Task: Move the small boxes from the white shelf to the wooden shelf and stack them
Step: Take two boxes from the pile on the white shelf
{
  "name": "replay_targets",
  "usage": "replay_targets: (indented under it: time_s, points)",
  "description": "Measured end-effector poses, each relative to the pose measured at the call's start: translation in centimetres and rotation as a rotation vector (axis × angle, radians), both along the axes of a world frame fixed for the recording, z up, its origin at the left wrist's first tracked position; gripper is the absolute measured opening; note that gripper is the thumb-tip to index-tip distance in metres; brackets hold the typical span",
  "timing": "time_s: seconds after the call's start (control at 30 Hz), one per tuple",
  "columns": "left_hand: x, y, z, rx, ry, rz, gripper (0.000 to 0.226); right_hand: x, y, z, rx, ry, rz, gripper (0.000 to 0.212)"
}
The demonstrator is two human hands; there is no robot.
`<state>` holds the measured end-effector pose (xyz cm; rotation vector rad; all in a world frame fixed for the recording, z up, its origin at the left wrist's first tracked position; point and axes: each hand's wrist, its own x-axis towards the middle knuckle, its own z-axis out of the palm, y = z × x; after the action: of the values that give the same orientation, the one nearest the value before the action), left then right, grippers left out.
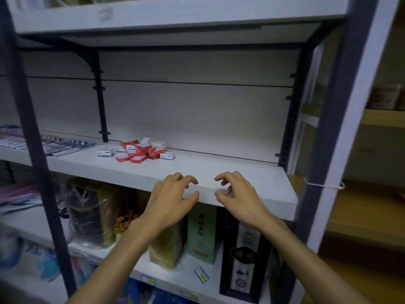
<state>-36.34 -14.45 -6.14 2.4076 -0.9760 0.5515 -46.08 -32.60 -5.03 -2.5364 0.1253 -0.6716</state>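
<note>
White shelf [219, 170], small boxes [137, 151] rearward, hands at edge

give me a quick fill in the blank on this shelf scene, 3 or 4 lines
1. The pile of small boxes lies on the ____ shelf.
2. The boxes in the pile are white and ____.
3. The left hand and the right hand hold ____.
4. The tall dark box stands on the shelf ____ the one with the pile.

Missing words: white; red; nothing; below
</note>
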Motion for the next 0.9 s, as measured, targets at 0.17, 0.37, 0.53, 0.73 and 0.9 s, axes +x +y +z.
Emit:
replay_targets:
  time_s: [0.17,0.37,0.53,0.73,0.9]
  points:
    - [6.7,2.5,0.4,0.011,0.011,0.001,0.038,6.7,2.2,0.1,-0.039,0.001,-0.015,0.035]
    - [15.1,5.1,2.4,0.066,0.03,0.02,0.038,14.5,3.7,1.5,-0.058,0.018,-0.005,0.031]
    - [22.9,7.4,3.1,0.095,-0.012,0.104,0.034,19.7,4.5,1.8,-0.072,0.026,0.0,0.028]
    - [30.4,8.1,3.3,0.108,0.023,0.155,0.04,23.3,4.7,1.3,-0.081,0.114,-0.01,0.029]
    - [34.7,7.5,5.0,0.277,0.031,0.043,0.059,25.3,5.2,1.8,-0.098,0.118,-0.042,0.029]
